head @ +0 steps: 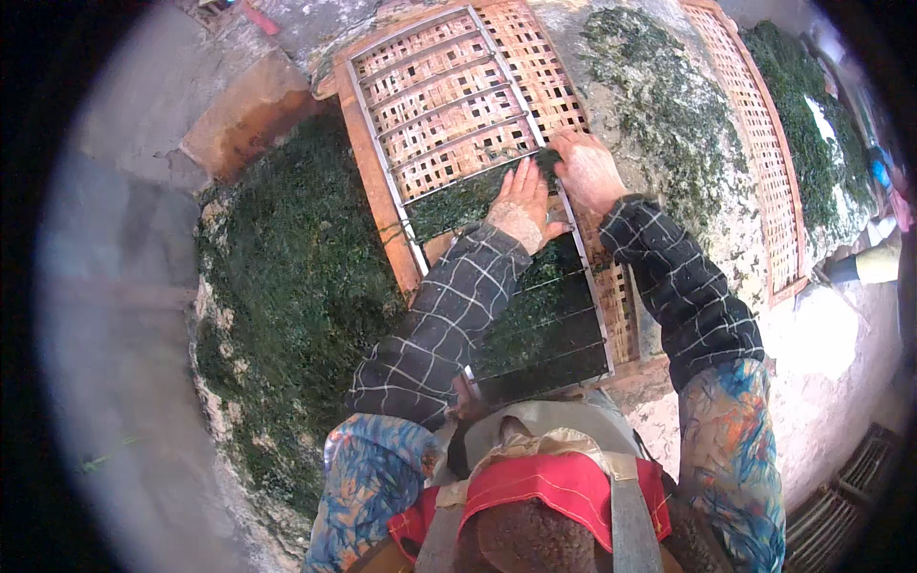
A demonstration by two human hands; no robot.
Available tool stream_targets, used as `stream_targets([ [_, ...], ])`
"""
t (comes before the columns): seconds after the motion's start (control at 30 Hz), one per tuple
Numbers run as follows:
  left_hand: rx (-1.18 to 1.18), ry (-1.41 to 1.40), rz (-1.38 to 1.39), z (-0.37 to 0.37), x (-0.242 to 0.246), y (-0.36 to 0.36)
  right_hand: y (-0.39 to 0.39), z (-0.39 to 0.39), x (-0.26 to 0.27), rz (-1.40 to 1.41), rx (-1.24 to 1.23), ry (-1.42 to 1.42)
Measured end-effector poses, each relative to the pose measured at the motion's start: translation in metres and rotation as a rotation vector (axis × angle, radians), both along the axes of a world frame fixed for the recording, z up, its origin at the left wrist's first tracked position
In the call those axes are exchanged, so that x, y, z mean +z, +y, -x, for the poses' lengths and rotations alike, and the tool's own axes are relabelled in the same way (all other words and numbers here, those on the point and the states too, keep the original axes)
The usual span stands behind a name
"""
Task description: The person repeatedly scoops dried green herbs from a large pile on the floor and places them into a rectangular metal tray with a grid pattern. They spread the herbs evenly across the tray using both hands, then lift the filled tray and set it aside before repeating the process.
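Note:
A metal frame with crossbars point(502, 51) lies on a woven bamboo mat point(542, 70) with a wooden border. My left hand point(521, 204) rests flat, fingers spread, on the edge of a dark green layer of what looks like seaweed point(448, 209) in one section of the frame. My right hand point(589, 166) is at the frame's right rail, its curled fingers on a small dark green clump point(542, 163). Nearer my body, several sections hold flat dark green material point(544, 322). Farther sections show bare bamboo weave. What lies under my palms is hidden.
A large dark green heap point(301, 258) spreads left of the mat. To the right lie more green material point(659, 93), a second woven mat point(759, 129) and another green pile point(795, 122). Part of another person point(880, 259) shows at the far right edge.

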State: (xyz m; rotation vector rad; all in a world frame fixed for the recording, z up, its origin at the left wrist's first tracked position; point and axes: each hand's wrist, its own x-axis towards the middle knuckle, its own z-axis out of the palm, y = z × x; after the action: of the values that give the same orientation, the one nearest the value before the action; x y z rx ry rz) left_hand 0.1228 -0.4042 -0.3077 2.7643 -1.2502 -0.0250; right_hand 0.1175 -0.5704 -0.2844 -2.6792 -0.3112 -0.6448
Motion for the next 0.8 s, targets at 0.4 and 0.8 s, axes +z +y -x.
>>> stream_targets([
  [0.4,-0.144,-0.226,0.365,-0.012,-0.028,-0.009,0.073,0.009,0.018,-0.317,0.065,0.148],
  [0.8,0.506,-0.116,0.382,0.014,0.027,0.193,0.082,-0.001,0.007,0.172,0.417,0.064],
])
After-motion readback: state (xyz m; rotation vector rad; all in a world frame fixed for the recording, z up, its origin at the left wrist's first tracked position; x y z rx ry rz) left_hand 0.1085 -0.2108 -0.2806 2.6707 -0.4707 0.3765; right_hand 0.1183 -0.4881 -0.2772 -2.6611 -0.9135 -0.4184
